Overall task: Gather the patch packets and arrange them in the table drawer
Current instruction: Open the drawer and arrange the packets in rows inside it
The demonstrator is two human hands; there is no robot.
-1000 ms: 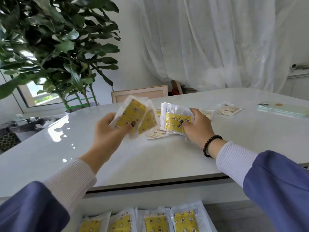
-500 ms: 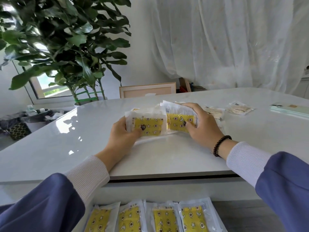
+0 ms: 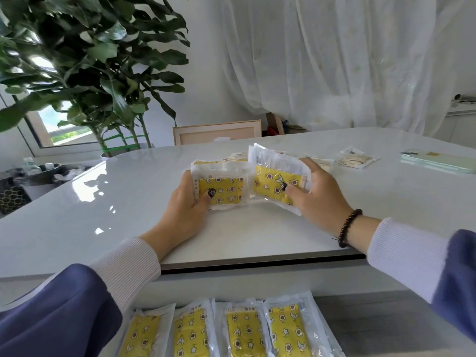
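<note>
The white table (image 3: pixel 128 210) fills the middle of the view, with a big leafy plant (image 3: pixel 85 60) behind its far left edge, a white curtain (image 3: pixel 334 60) behind the right part, and a wooden frame (image 3: pixel 216 134) standing just past the far edge. On the table the left hand (image 3: pixel 188 202) grips one stack of yellow patch packets (image 3: pixel 221 188) with the thumb on top, and just beside it the right hand (image 3: pixel 313 194) holds a second, tilted stack (image 3: pixel 277 173), which hides part of a few pale packets (image 3: pixel 356 158) lying behind; a light green phone (image 3: pixel 438 161) lies far right. Below the table edge, the open drawer (image 3: pixel 373 323) already has four yellow packets (image 3: pixel 239 331) lying side by side, and a dark bead bracelet (image 3: pixel 347 228) sits on the right wrist.
</note>
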